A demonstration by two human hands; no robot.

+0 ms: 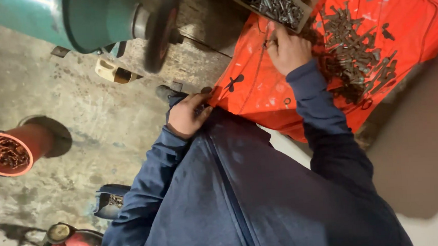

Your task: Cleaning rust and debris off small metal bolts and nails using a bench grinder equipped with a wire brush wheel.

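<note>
The person's right hand [287, 48] reaches out over an orange cloth [257, 86] that lies spread out. Its fingers are curled down near the top edge of the cloth, just beside a box of shiny bolts [272, 4]. The fingertips seem to be pinching something small and thin, but it is too blurry to tell what it is.

A big pile of rusty brown bolts [355, 51] lies on the cloth, just to the side of the right hand. A few loose little bits lie on the cloth by themselves.

The left hand [187, 117] is down by the near corner of the cloth, close to the person's body. Its fingers are bent and pressed together on the cloth's edge, so it looks like it is holding the corner.

Both arms are in dark blue sleeves.

On the gray floor stands an orange bucket [10, 149] with rusty bits inside. A green machine with a round dark wheel [159, 31] is at the top.
</note>
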